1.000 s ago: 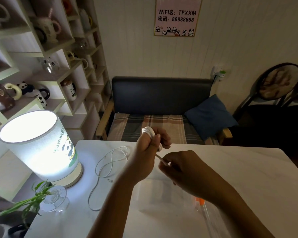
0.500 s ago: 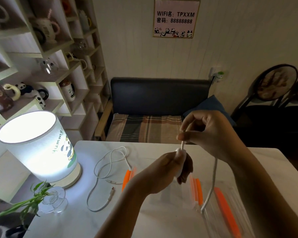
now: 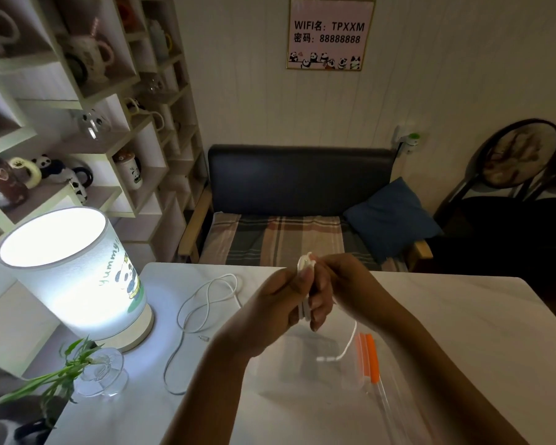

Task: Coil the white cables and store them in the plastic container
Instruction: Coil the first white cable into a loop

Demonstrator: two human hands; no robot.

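Your left hand point(image 3: 283, 303) holds a small bundle of thin white cable point(image 3: 304, 284) above the middle of the white marble-look table point(image 3: 463, 332). Your fingers curl around the loops, and the top of the bundle pokes out above your thumb. Your right hand point(image 3: 350, 284) is just beside it on the right, touching the bundle, with its fingers curled in. You cannot tell if it pinches the cable. A loose tail of that cable hangs down from your hands, and its plug end lies on the clear plastic container with orange clips point(image 3: 368, 358), which sits on the table just near of your hands.

A second white cable point(image 3: 206, 303) lies loose on the table to the left, well apart from your hands. Left of it stands a glowing round lamp with a panda picture point(image 3: 74, 268), close to the left edge. A little glass vase with green leaves point(image 3: 100, 370) sits near of the lamp. The right side of the table is bare white top out to the far right corner.
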